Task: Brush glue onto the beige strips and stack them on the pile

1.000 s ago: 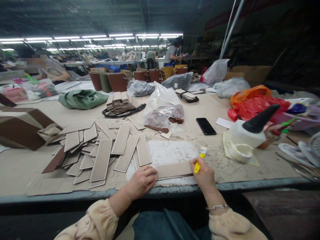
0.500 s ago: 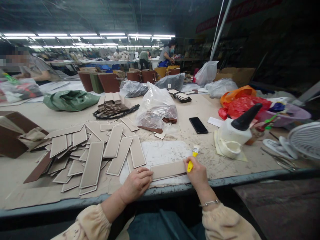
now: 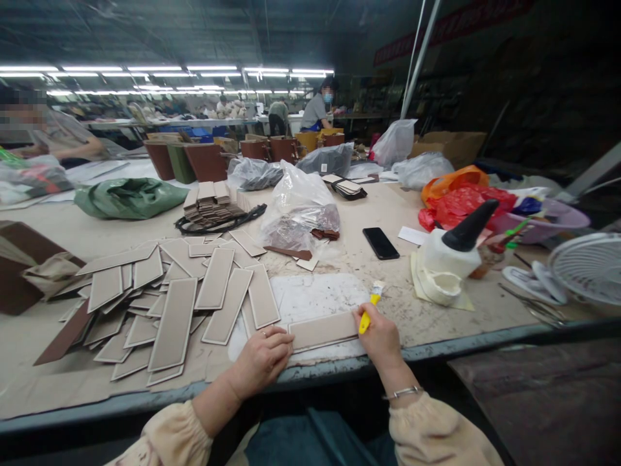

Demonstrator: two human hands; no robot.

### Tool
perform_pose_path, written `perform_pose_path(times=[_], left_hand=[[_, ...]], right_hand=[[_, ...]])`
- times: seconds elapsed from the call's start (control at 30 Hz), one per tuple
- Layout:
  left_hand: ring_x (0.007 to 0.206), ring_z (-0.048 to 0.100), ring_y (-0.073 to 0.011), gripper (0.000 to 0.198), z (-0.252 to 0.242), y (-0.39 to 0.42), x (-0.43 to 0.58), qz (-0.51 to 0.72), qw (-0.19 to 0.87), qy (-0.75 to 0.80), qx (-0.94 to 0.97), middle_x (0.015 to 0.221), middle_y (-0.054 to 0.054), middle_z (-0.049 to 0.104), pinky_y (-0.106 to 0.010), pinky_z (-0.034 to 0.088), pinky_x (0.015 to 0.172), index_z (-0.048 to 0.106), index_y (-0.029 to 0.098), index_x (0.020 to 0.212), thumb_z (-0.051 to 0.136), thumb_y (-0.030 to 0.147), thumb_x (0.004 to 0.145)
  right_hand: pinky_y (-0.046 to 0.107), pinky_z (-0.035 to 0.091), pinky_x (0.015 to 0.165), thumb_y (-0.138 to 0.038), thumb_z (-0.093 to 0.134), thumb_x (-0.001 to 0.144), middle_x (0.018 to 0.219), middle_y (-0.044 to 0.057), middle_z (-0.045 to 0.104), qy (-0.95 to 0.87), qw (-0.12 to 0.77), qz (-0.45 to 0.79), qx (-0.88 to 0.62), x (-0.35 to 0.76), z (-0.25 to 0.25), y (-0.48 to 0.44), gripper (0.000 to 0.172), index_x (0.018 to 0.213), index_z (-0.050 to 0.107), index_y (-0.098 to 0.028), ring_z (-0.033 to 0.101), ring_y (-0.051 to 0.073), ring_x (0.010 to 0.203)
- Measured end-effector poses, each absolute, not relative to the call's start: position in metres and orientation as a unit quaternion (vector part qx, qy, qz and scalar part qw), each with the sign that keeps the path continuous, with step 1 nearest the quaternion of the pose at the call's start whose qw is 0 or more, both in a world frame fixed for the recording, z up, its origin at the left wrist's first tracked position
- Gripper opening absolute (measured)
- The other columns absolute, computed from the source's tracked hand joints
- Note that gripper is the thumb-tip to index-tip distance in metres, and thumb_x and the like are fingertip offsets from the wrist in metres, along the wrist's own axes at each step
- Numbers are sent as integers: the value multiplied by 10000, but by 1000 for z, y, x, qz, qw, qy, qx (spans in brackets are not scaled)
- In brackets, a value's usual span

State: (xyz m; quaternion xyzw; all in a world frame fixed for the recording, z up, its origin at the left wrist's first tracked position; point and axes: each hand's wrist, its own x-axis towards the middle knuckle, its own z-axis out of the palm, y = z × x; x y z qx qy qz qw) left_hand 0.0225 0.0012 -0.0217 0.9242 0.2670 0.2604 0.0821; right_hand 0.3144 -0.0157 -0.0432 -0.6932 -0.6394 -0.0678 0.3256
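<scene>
A long beige rectangular panel (image 3: 323,330) with a pale edge lies near the table's front edge, partly over a white board (image 3: 315,291). My left hand (image 3: 264,357) is closed at the panel's left end, fingers together. At its right end is my right hand (image 3: 381,336), wrapped round a small paintbrush (image 3: 371,310) with a yellow handle. The brush's pale bristles point up and away from the panel. My right fingertips meet the panel's end, partly hidden. Left of the board is a loose heap of similar panels (image 3: 172,323).
Beyond the board are a clear plastic bag (image 3: 303,207) and a black phone (image 3: 381,243). To the right stand a white container with a black spout (image 3: 449,259) and a white fan (image 3: 587,266). A green bag (image 3: 129,197) lies back left. People work farther off.
The view has shifted slightly, so the scene sits a little farther left. Both hands keep their places at the panel's ends, and the brush remains in my right hand.
</scene>
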Motion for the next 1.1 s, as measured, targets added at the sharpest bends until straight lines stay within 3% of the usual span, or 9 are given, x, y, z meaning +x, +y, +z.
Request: perform_pose_path(times=[0.5,0.73,1.1], left_hand=[[947,588,-175,173,-21,1,23,261,86,272,922,1010,-27,701,-339,520,884,659,179,809,516,147,900],[975,590,-176,178,-23,2,22,257,81,267,925,1022,-25,699,-330,517,904,653,185,823,500,156,910],[993,598,-177,177,-25,4,22,268,67,255,927,1000,-37,702,-332,514,915,667,185,893,497,141,916]], right_hand=[[253,246,507,-330,506,907,591,-13,582,-634,263,-90,-722,312,-38,-18,184,779,573,-218,533,140,531],[267,311,559,-299,496,923,641,18,574,-646,248,-149,-706,309,-27,-23,185,785,580,-209,561,175,629],[253,451,647,-181,490,901,849,30,687,-635,392,-159,-646,351,-18,-39,115,969,582,-190,638,171,708]])
